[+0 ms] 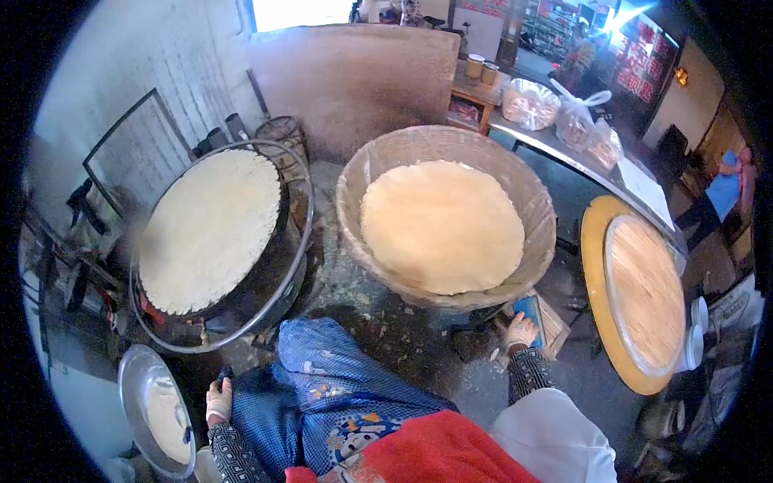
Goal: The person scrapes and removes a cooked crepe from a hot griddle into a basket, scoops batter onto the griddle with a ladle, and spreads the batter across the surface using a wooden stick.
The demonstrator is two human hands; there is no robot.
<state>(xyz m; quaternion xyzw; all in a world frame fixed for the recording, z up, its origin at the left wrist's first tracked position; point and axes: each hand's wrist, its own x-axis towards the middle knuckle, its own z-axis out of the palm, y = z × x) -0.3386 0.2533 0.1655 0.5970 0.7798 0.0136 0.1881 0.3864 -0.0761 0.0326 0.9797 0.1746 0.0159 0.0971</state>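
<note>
At the lower left, my left hand (218,399), in a pale glove, is closed around a small dark handle beside the blue apron. A metal bowl of pale batter (167,420) stands to its left. My right hand (521,331), also gloved, reaches to a blue flat object (529,315) below the lined basket; its fingers look spread. A large pale round sheet (211,229) covers the griddle at the left. In the plastic-lined basket (531,205) lies another round, yellowish sheet (441,225).
A metal ring (304,241) surrounds the griddle. At the right stands a round board (596,274) with a ridged disc (644,294). Plastic bags (576,121) rest on a metal table (555,148). A person (722,189) in blue is at the far right.
</note>
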